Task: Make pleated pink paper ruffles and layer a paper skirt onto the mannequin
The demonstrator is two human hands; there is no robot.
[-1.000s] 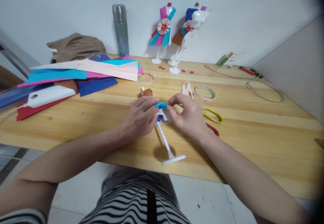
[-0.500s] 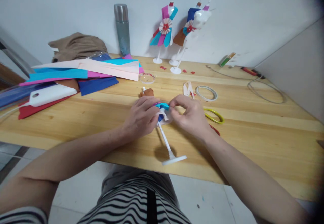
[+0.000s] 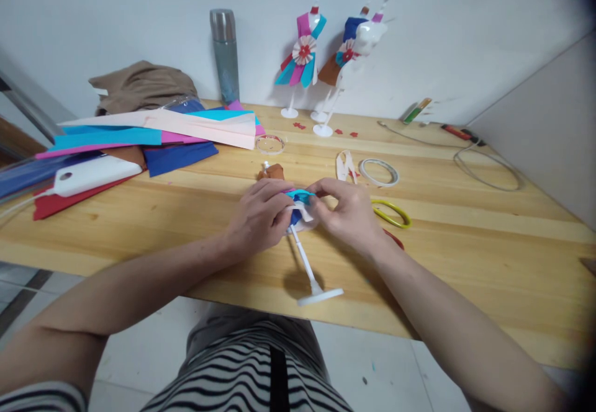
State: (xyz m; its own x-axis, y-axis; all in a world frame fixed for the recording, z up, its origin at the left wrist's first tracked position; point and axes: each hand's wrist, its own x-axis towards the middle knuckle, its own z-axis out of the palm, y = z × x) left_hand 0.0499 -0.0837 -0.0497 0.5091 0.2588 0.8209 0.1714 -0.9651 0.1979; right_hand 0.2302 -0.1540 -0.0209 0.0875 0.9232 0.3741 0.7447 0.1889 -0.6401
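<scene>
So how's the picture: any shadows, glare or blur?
Head view throughout: soft shadow on the tabletop by the white stand base; highlights on the white mannequin torso at the back; dark, blurred right picture edge; soft detail near the right hand.

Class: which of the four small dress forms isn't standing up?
The dress form under the left hand: it lies tipped over; the other three dress forms stand upright.

passage: tabletop's [image 3: 503, 254] right front | obstacles: white stand [image 3: 305, 263] front-centre, paper stack [image 3: 200, 129] left, yellow loop [image 3: 404, 222] mid-right
</scene>
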